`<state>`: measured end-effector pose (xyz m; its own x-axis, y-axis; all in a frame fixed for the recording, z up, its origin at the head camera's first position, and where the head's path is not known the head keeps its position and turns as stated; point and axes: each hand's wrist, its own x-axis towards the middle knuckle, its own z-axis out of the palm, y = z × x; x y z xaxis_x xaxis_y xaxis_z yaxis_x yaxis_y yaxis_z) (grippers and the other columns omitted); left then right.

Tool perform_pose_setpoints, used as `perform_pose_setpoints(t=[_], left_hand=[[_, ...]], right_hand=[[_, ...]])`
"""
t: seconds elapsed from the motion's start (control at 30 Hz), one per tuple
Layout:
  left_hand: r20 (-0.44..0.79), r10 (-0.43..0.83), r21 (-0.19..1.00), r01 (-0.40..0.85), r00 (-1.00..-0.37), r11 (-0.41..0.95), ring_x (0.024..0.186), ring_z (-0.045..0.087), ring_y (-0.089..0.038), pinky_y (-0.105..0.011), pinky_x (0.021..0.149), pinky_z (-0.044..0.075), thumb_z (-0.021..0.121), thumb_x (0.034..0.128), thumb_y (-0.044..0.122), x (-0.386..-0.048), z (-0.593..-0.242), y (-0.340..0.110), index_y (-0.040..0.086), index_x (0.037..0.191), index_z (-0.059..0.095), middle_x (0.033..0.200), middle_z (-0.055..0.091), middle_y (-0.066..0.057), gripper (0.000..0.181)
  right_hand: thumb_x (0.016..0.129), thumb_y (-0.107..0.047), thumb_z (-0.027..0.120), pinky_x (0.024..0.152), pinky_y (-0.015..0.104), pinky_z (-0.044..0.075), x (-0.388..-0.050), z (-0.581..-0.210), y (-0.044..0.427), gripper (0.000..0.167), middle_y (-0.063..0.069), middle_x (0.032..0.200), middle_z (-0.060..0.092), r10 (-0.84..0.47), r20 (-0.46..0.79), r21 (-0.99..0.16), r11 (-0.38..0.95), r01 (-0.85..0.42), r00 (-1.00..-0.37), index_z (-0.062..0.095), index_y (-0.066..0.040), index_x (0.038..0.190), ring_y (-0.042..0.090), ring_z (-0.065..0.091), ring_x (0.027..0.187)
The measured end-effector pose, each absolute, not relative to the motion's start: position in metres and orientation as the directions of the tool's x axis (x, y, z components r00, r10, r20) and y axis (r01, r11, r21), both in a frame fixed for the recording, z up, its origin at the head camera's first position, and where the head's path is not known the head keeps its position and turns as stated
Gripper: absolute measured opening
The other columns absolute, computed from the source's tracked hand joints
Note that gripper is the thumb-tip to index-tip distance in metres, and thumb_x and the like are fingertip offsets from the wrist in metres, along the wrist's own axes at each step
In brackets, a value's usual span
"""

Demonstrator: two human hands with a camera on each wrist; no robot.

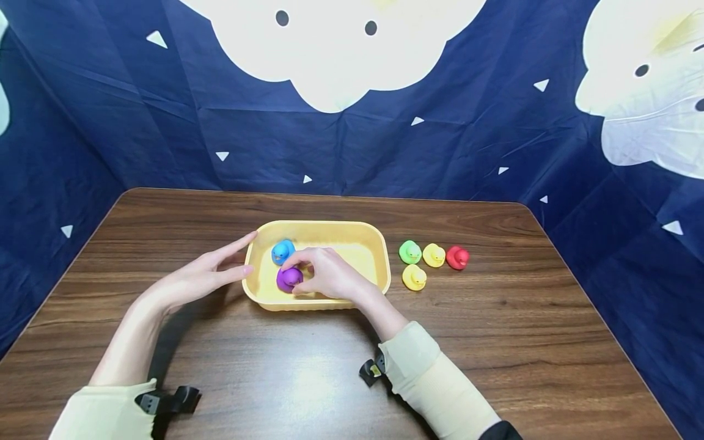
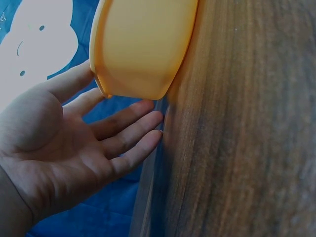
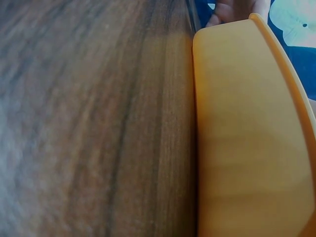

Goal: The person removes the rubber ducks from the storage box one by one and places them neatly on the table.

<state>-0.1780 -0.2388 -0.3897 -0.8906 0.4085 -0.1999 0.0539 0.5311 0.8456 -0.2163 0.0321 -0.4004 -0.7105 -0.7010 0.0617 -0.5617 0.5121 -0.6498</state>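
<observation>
At far left, a pale left sleeve (image 1: 104, 412) with a black wrist mount (image 1: 167, 400) lay above the surface (image 1: 522, 336). From it the left hand (image 1: 198, 278) reached to the near end of a yellow tray (image 1: 324, 231) — its fingers were released and extended, the thumb and forefinger touching the rim, the others spread below it. Inside the tray, toward its left end, sat a blue duck (image 1: 283, 252), and just in front of it a purple duck (image 1: 289, 279). The fingers of the right hand (image 1: 330, 275) were grasping the purple duck, thumb and forefinger on either side; the right wrist view showed mostly the tray's outer wall. The right forearm crossed the front rim, its right sleeve (image 1: 434, 379) angling away toward the lower right. Beyond the tray's right end, a green duck (image 1: 409, 252), a yellow duck (image 1: 434, 255) and a red duck (image 1: 458, 258) stood in a row — with a second yellow duck (image 1: 414, 277) just in front of the green one.
</observation>
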Motion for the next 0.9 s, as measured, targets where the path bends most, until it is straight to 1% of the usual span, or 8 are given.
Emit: perform_pose_setpoints(t=[0.23,0.37,0.43,0.5,0.57,0.7,0.8,0.9], left_hand=[[-0.198,0.409,0.847,0.055,-0.891,0.529,0.148,0.039,-0.038,-0.058,0.113,0.035,0.055,0.1067,0.039,-0.178,-0.3899,-0.2394,0.031,0.166,0.015,0.168,0.032,-0.015,0.072],[-0.195,0.407,0.837,0.065,-0.892,0.543,0.146,0.042,-0.037,-0.048,0.111,0.04,0.054,0.107,0.04,-0.1776,-0.3901,-0.2394,0.029,0.167,0.015,0.166,0.035,-0.015,0.072],[-0.194,0.406,0.833,0.069,-0.893,0.548,0.145,0.042,-0.036,-0.046,0.11,0.04,0.054,0.1071,0.04,-0.1774,-0.3901,-0.2394,0.029,0.167,0.015,0.166,0.035,-0.016,0.072],[-0.193,0.405,0.834,0.068,-0.894,0.548,0.146,0.041,-0.037,-0.048,0.111,0.04,0.054,0.1071,0.04,-0.1773,-0.3901,-0.2393,0.028,0.167,0.015,0.166,0.035,-0.016,0.072],[-0.193,0.406,0.837,0.066,-0.893,0.543,0.147,0.04,-0.038,-0.054,0.113,0.037,0.054,0.1071,0.039,-0.1772,-0.39,-0.2392,0.029,0.167,0.015,0.167,0.034,-0.016,0.072],[-0.199,0.406,0.842,0.056,-0.892,0.537,0.149,0.037,-0.04,-0.061,0.115,0.033,0.054,0.1069,0.04,-0.1773,-0.3898,-0.2389,0.03,0.167,0.014,0.168,0.031,-0.016,0.072],[-0.201,0.405,0.841,0.055,-0.892,0.539,0.149,0.037,-0.04,-0.061,0.115,0.033,0.054,0.1069,0.04,-0.1778,-0.39,-0.2388,0.031,0.166,0.014,0.168,0.031,-0.016,0.072],[-0.196,0.406,0.838,0.063,-0.893,0.542,0.148,0.039,-0.038,-0.055,0.114,0.036,0.054,0.1071,0.039,-0.1781,-0.3906,-0.2392,0.03,0.167,0.015,0.167,0.033,-0.016,0.072]], right_hand=[[0.082,-0.009,0.086,0.095,0.034,0.054,-0.2166,-0.4006,0.0321,0.033,-0.004,0.104,0.072,-0.695,0.042,-0.65,0.527,-0.548,-0.718,0.077,-0.018,0.113,0.022,0.063,0.098],[0.083,-0.01,0.086,0.096,0.033,0.055,-0.2165,-0.401,0.0319,0.032,-0.004,0.106,0.073,-0.692,0.049,-0.654,0.523,-0.547,-0.72,0.077,-0.018,0.112,0.021,0.063,0.099],[0.083,-0.011,0.086,0.096,0.033,0.055,-0.2165,-0.4011,0.0319,0.031,-0.004,0.107,0.074,-0.691,0.054,-0.661,0.516,-0.545,-0.721,0.077,-0.018,0.112,0.018,0.064,0.098],[0.083,-0.01,0.086,0.097,0.032,0.055,-0.2166,-0.401,0.0321,0.031,-0.003,0.107,0.074,-0.689,0.056,-0.674,0.507,-0.536,-0.722,0.077,-0.017,0.111,0.016,0.065,0.098],[0.083,-0.009,0.086,0.098,0.031,0.056,-0.2168,-0.4005,0.0324,0.031,-0.002,0.109,0.075,-0.683,0.054,-0.692,0.501,-0.52,-0.729,0.077,-0.015,0.111,0.013,0.066,0.101],[0.082,-0.008,0.086,0.1,0.029,0.056,-0.2174,-0.3998,0.0333,0.032,0.0,0.114,0.076,-0.67,0.044,-0.714,0.498,-0.493,-0.741,0.077,-0.014,0.112,0.011,0.069,0.109],[0.083,-0.008,0.085,0.099,0.028,0.056,-0.2179,-0.3992,0.0342,0.031,0.001,0.116,0.076,-0.669,0.046,-0.713,0.498,-0.493,-0.742,0.077,-0.014,0.112,0.013,0.07,0.111],[0.083,-0.007,0.085,0.099,0.028,0.056,-0.2178,-0.3975,0.0353,0.032,0.002,0.117,0.076,-0.666,0.05,-0.715,0.496,-0.492,-0.745,0.076,-0.013,0.113,0.016,0.072,0.111]])
